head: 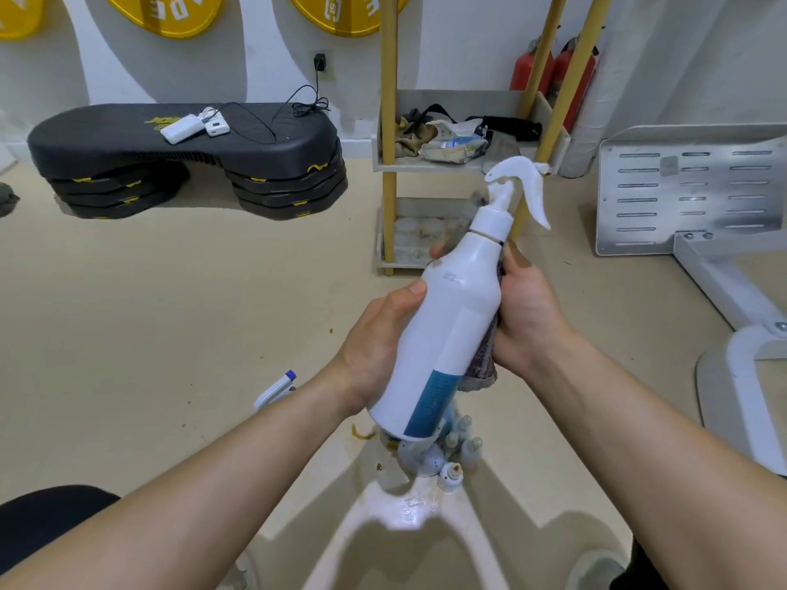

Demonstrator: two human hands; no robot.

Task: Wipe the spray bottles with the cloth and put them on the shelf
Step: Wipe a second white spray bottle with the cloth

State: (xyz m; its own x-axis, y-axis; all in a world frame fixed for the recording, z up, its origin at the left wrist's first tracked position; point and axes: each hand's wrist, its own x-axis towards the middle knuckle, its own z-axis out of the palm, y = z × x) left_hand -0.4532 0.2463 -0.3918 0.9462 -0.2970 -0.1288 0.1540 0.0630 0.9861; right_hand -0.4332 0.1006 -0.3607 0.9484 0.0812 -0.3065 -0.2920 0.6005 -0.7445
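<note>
A tall white spray bottle [451, 317] with a blue label patch and a white trigger head is held tilted in the middle of the view. My left hand [379, 338] grips its lower body from the left. My right hand [526, 317] presses a dark purplish cloth [483, 359] against the bottle's right side, fingers curled round cloth and bottle. Below my left forearm, the white trigger head with a blue tip of a second spray bottle [277, 389] lies on the floor. The shelf [464, 168], with yellow posts and grey trays, stands behind the bottle.
Rags and packets fill the shelf's upper tray. Small bottles [455, 457] cluster on the floor under the held bottle. A stack of black step platforms [187, 163] sits at the left. Red extinguishers [553, 74] stand at the back right, a white metal frame [690, 189] on the right.
</note>
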